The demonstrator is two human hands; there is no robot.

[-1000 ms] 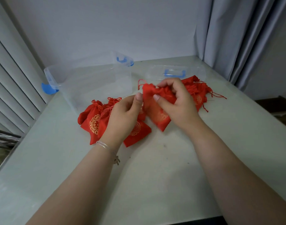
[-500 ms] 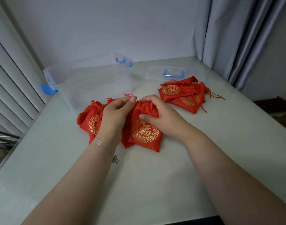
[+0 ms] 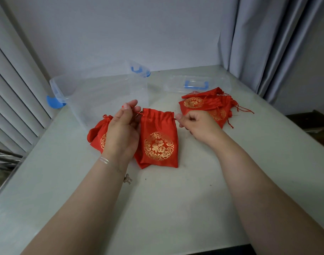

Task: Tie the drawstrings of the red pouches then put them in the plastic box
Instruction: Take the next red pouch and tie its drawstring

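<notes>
So the red pouch (image 3: 159,137) lies flat mid-frame, mouth toward the plastic box (image 3: 102,92) at upper left, with the left hand (image 3: 123,129) and right hand (image 3: 198,126) each pinching a drawstring end at opposite corners, ready to pull sideways.

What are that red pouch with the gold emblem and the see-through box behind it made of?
The red pouch with the gold emblem looks like satin-type fabric: glossy sheen, soft gathers at the top. The see-through box seems to be clear rigid plastic, with blue latches.
</notes>
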